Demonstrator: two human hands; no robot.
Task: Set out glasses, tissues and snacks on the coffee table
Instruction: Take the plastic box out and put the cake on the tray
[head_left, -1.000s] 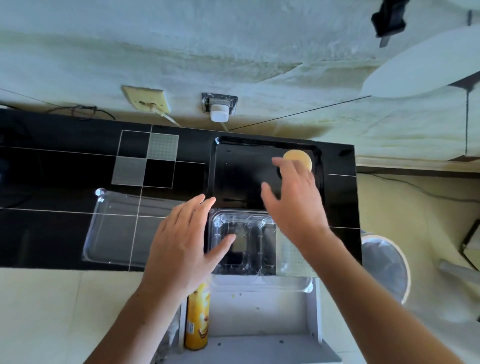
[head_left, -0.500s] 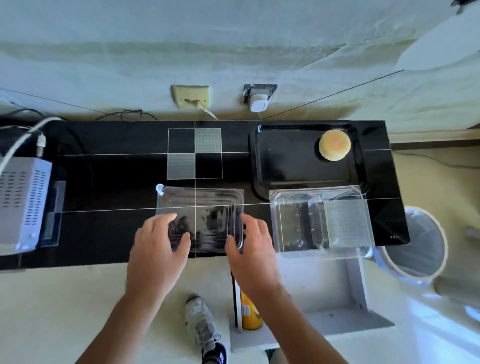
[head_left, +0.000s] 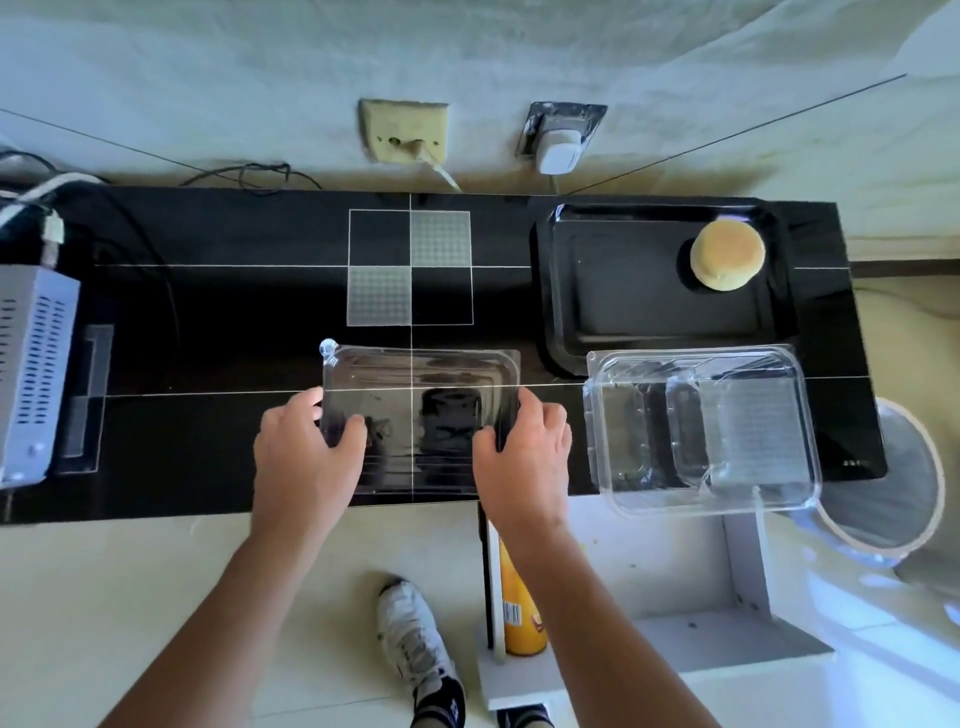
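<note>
Here both hands, left hand (head_left: 306, 457) and right hand (head_left: 522, 457), grip the clear lid (head_left: 421, 410) edges

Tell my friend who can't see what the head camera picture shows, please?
Seen from above, a person's left hand and right hand grip the two sides of a clear plastic lid lying on a black table. To the right sits an empty clear plastic container, and behind it a black tray holds one round golden bun.

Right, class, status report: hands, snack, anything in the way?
Left hand and right hand grip flat clear plastic lid. Round golden bun on black rectangular tray. Empty clear plastic container beside.
</note>
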